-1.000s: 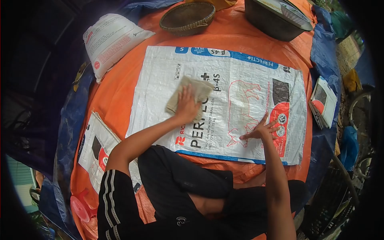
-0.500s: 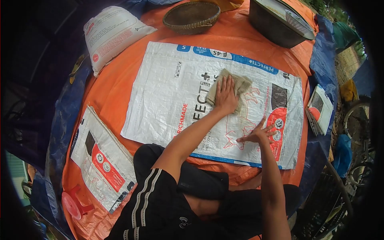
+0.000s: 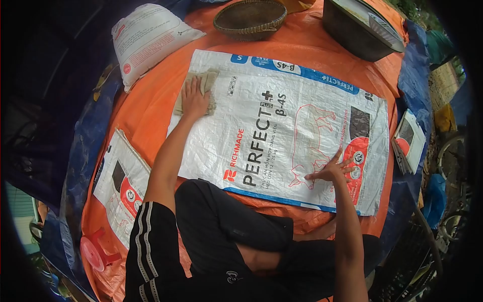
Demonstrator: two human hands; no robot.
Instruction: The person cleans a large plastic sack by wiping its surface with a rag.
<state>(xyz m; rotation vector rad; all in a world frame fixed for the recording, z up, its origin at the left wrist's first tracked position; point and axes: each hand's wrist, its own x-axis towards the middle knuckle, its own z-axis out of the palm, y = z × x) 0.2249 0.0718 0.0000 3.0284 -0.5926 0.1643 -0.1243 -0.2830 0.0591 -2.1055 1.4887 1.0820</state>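
My left hand [image 3: 195, 100] presses a folded beige cloth [image 3: 210, 80] against the far left edge of a printed white feed sack [image 3: 216, 136]. Its fingers lie over the cloth. My right hand [image 3: 332, 170] rests on the sack's right part with fingers spread, beside the red pig drawing, and holds nothing. The sack lies flat on an orange tarp [image 3: 166, 108], its printing turned sideways to me, with blue bands along its long edges.
A full white sack [image 3: 151, 43] stands at the far left. Behind are a woven basket [image 3: 249, 20] and a dark tub [image 3: 359, 30]. Folded sacks [image 3: 121, 186] lie near my left knee, beside a red plastic stool [image 3: 98, 251]. More folded sacks [image 3: 410, 141] sit at the right.
My left hand has slid the cloth leftward across the sack, from the middle to the far left edge, uncovering the printed lettering. My right hand stays in place on the sack.
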